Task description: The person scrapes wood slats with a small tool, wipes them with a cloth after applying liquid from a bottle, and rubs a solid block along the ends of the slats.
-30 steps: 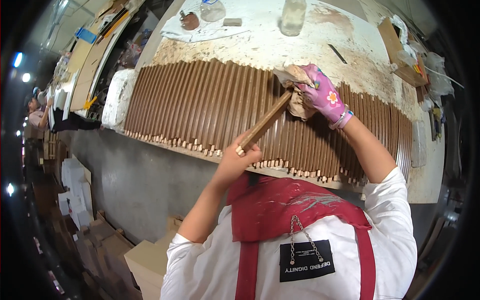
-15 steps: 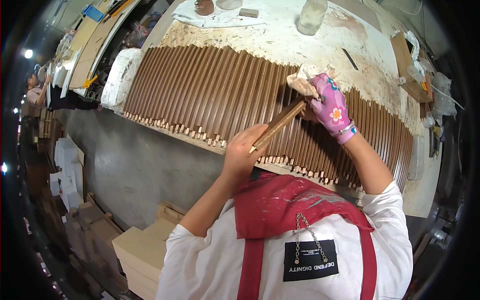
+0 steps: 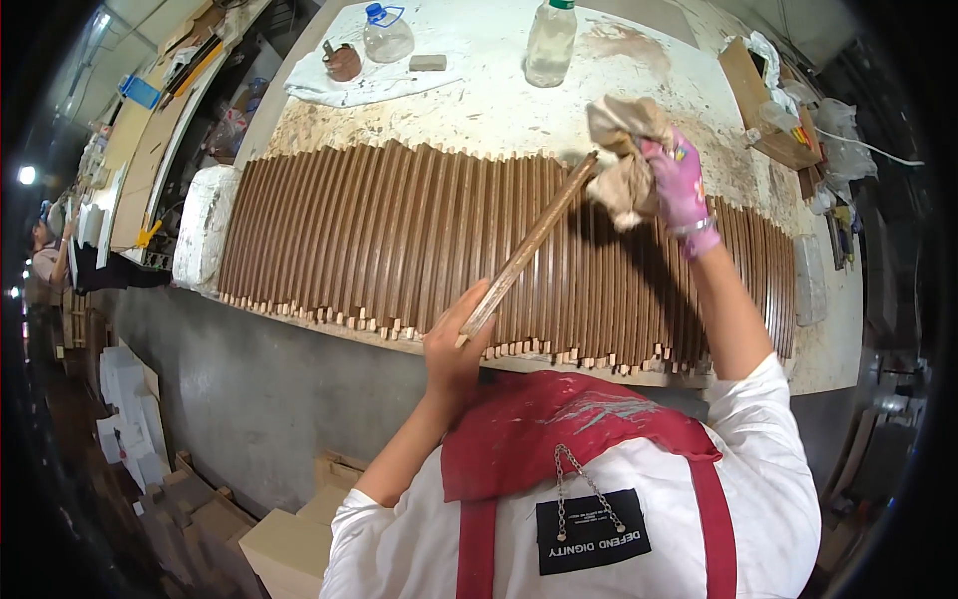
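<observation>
My left hand [image 3: 457, 344] is closed round the near end of a brown wooden strip [image 3: 532, 243], which slants up and away to the right above the table. In my right hand [image 3: 682, 185], covered by a pink flowered glove, is a crumpled beige rag [image 3: 629, 150]. The rag hangs beside the strip's far end; whether they touch I cannot tell. Under both hands lies a long row of brown wooden strips [image 3: 379, 235], side by side, their pale ends toward me.
A white block [image 3: 207, 228] borders the row at left. Farther back stand a green-capped bottle [image 3: 551, 45], a clear jug [image 3: 387, 40], a brown pot [image 3: 341, 63] and a grey block [image 3: 427, 63]. A cardboard box [image 3: 763, 100] sits at right. Another person [image 3: 55, 260] is at far left.
My right hand and the rag have moved up off the strip's far end, and the rag now hangs looser. More of the strip shows. The whole view has shifted.
</observation>
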`<move>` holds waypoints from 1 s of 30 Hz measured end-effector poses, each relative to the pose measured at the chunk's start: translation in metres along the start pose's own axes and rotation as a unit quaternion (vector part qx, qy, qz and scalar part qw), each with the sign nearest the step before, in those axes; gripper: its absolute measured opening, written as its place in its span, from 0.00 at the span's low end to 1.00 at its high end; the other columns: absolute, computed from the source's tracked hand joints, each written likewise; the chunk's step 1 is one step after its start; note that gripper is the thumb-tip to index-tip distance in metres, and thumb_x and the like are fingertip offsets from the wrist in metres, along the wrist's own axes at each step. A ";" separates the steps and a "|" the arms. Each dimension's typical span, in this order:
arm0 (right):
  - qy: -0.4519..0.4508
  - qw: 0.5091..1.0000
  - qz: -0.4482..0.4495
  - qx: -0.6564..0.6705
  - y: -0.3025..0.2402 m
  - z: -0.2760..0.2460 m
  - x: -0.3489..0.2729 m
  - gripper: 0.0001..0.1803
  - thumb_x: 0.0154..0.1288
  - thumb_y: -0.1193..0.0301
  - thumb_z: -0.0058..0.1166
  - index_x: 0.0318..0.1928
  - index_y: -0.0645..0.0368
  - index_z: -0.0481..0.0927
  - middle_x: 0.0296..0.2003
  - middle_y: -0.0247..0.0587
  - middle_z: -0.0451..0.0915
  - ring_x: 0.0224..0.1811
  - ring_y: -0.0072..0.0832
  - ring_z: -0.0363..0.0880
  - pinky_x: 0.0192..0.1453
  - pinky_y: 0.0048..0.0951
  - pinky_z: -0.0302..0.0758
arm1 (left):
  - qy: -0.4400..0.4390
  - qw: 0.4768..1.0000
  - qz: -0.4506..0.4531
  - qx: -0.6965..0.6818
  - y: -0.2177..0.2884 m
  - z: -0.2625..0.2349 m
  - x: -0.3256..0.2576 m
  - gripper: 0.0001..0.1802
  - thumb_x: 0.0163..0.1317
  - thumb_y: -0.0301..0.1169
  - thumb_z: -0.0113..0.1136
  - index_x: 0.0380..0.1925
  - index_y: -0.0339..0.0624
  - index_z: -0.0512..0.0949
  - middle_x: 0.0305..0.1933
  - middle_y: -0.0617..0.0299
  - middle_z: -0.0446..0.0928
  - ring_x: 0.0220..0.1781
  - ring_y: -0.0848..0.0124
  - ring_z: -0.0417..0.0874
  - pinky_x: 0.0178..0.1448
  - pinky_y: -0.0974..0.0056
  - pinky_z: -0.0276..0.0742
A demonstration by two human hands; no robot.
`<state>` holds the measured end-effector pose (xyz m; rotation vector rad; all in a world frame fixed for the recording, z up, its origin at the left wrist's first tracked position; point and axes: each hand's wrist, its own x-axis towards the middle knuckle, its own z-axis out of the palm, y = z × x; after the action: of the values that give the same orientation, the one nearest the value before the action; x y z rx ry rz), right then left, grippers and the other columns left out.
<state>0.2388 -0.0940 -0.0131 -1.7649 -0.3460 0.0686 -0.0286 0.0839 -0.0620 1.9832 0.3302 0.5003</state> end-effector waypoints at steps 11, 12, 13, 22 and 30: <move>-0.152 0.899 -0.177 -0.372 0.003 0.037 -0.031 0.13 0.54 0.72 0.54 0.42 0.55 0.78 0.36 0.36 0.81 0.29 0.27 0.80 0.30 0.25 0.80 | -0.004 0.996 -0.086 -0.037 -0.025 0.012 -0.024 0.18 0.62 0.22 0.59 0.53 0.33 0.76 0.37 0.62 0.82 0.36 0.78 0.80 0.40 0.70 0.77; -0.258 0.863 -0.157 -0.405 -0.011 0.040 -0.036 0.16 0.56 0.73 0.52 0.47 0.54 0.77 0.35 0.34 0.80 0.28 0.25 0.80 0.28 0.23 0.79 | -0.004 0.998 -0.060 -0.032 -0.028 0.013 -0.022 0.18 0.62 0.22 0.58 0.54 0.33 0.76 0.37 0.62 0.82 0.36 0.78 0.80 0.41 0.71 0.77; -0.217 0.852 -0.185 -0.439 0.013 0.051 -0.051 0.19 0.59 0.71 0.51 0.52 0.52 0.75 0.34 0.30 0.81 0.28 0.20 0.79 0.26 0.22 0.78 | -0.004 0.999 -0.034 -0.026 -0.031 0.015 -0.020 0.19 0.62 0.22 0.58 0.54 0.33 0.76 0.38 0.61 0.82 0.36 0.79 0.80 0.41 0.71 0.77; -0.190 0.826 -0.318 -0.426 0.029 0.042 -0.045 0.21 0.57 0.69 0.55 0.52 0.56 0.72 0.38 0.40 0.79 0.38 0.31 0.81 0.42 0.38 0.81 | -0.027 0.995 -0.094 -0.012 -0.036 0.011 -0.020 0.19 0.62 0.23 0.55 0.54 0.34 0.76 0.34 0.62 0.80 0.33 0.77 0.79 0.38 0.69 0.76; -0.226 0.815 -0.215 -0.489 0.017 0.044 -0.020 0.22 0.53 0.63 0.61 0.48 0.56 0.74 0.42 0.40 0.80 0.38 0.28 0.82 0.42 0.40 0.81 | -0.018 0.999 -0.048 0.005 -0.037 0.011 -0.020 0.20 0.60 0.25 0.55 0.53 0.33 0.76 0.29 0.61 0.79 0.30 0.76 0.79 0.35 0.68 0.75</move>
<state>0.2128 -0.0607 -0.0423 -2.6279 -1.3069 -0.0284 -0.0409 0.0828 -0.1035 1.9730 0.4031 0.4028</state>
